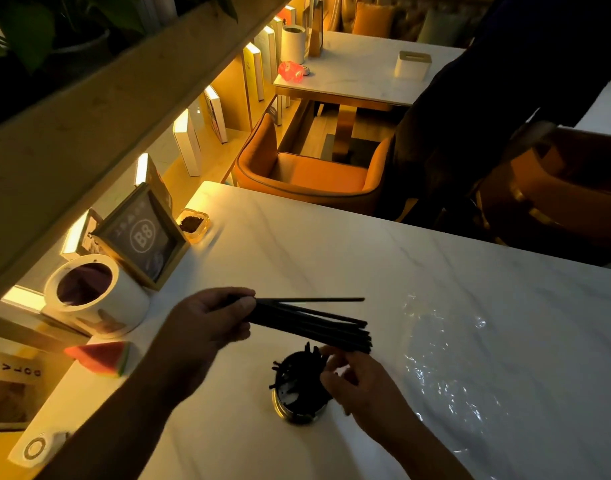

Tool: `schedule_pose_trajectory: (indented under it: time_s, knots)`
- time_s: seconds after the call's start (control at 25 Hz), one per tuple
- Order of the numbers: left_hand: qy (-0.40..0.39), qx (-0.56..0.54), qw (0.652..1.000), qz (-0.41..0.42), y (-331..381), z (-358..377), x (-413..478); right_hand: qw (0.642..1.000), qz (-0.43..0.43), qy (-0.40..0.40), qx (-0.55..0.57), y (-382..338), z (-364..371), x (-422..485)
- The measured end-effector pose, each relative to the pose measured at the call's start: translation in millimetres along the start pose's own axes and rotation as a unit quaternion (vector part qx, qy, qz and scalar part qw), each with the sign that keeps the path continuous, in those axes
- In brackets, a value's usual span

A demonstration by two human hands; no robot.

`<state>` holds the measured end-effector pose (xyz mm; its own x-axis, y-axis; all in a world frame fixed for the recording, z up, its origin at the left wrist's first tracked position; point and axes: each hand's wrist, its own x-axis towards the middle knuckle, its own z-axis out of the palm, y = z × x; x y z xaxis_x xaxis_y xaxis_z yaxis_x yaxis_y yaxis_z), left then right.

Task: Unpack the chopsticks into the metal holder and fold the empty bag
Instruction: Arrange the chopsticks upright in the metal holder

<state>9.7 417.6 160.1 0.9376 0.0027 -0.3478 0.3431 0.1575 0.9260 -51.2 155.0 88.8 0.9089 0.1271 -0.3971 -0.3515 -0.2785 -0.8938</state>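
My left hand [210,323] grips a fanned bundle of black chopsticks [314,323] by one end, held level above the marble table [331,244]. Their free ends point right, just over the metal holder [299,400]. The holder stands upright on the table, and several black chopsticks stick out of its rim. My right hand [356,379] is at the holder's right side, its fingers curled at the rim under the bundle's tips. Whether those fingers pinch a chopstick is unclear. The empty clear plastic bag [446,355] lies flat and crinkled on the table to the right.
A white round cup [96,299], a framed B8 sign [145,237], a small glass dish [192,225] and a watermelon-slice toy [101,356] line the table's left edge. An orange chair [307,174] stands beyond the far edge. A person in dark clothes [505,98] stands at upper right.
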Motion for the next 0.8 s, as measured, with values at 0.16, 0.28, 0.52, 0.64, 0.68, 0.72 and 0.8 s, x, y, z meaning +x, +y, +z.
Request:
schedule_pose_trajectory:
  time_s: [0.16, 0.28, 0.52, 0.64, 0.68, 0.72, 0.8]
  knots:
    - [-0.025, -0.146, 0.982, -0.117, -47, 18, -3, 0.885, 0.03, -0.091, 0.456, -26, -11, 3]
    - [-0.046, -0.203, 0.963, -0.173, -71, 33, -11, 0.901, 0.009, -0.023, 0.433, -42, -18, 7]
    - [-0.104, -0.085, 0.973, -0.186, -82, 37, -25, 0.973, -0.033, 0.143, 0.179, -44, -25, 3]
    - [-0.078, 0.164, 0.979, -0.095, -79, 24, -19, 0.977, -0.083, 0.164, 0.109, -43, -30, -1]
    - [-0.046, 0.247, 0.966, -0.053, -79, 20, -17, 0.978, -0.094, 0.156, 0.099, -42, -29, -2]
    - [-0.024, 0.316, 0.948, -0.014, -79, 18, -15, 0.981, -0.097, 0.144, 0.09, -42, -27, -2]
    - [-0.025, 0.396, 0.917, 0.04, -82, 17, -11, 0.986, -0.092, 0.127, 0.053, -36, -17, 2]
